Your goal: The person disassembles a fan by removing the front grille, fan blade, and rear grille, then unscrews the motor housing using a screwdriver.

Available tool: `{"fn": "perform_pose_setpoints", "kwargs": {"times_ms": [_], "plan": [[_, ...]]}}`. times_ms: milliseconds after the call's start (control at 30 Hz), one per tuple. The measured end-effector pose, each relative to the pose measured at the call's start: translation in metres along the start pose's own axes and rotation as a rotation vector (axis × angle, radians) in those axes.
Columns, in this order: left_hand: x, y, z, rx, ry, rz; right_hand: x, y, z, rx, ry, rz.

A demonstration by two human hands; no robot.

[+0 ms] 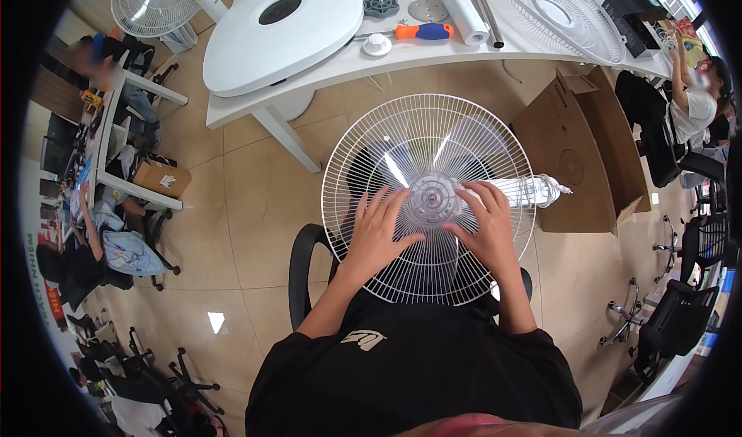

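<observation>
A round white wire fan grille (348,163), part of a fan, rests across my lap, its wires running out from the middle. A translucent round hub (431,198) sits at its centre. My left hand (377,234) lies over the grille left of the hub, fingers spread, fingertips close to the hub's edge. On the hub's right is my right hand (487,227), fingers apart and slightly curved, fingertips at its rim. Whether either hand presses on the hub I cannot tell. Past my right hand, a white fan neck (522,191) sticks out beneath the grille.
The white table (325,81) ahead carries a white fan base (232,58), a grey knob (381,4), an orange-and-blue screwdriver (423,31), a small white cap (376,45), a white tube (460,8) and another grille (568,20). A cardboard box (572,155) stands right; people sit both sides.
</observation>
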State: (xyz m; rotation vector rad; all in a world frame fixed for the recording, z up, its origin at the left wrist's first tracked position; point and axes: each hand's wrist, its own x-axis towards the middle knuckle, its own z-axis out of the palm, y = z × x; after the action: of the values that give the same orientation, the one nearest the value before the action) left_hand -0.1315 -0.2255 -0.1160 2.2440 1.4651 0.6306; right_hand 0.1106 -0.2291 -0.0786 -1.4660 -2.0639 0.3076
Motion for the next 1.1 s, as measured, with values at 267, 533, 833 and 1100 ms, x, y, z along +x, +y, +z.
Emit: {"fn": "perform_pose_setpoints", "kwargs": {"times_ms": [267,533,833,1100], "plan": [[0.007,-0.014,-0.004,-0.104,-0.154,-0.008,-0.007,0.013,-0.015,-0.198,-0.103,0.117],[0.013,-0.012,-0.007,-0.208,-0.142,-0.011,-0.001,0.022,-0.011,-0.086,0.007,0.130],[0.014,0.001,-0.036,-0.201,-0.036,0.062,0.003,0.008,-0.038,-0.014,0.141,0.064],[0.016,0.015,-0.066,-0.216,0.065,0.051,-0.040,0.051,-0.059,0.684,0.351,0.490]]}}
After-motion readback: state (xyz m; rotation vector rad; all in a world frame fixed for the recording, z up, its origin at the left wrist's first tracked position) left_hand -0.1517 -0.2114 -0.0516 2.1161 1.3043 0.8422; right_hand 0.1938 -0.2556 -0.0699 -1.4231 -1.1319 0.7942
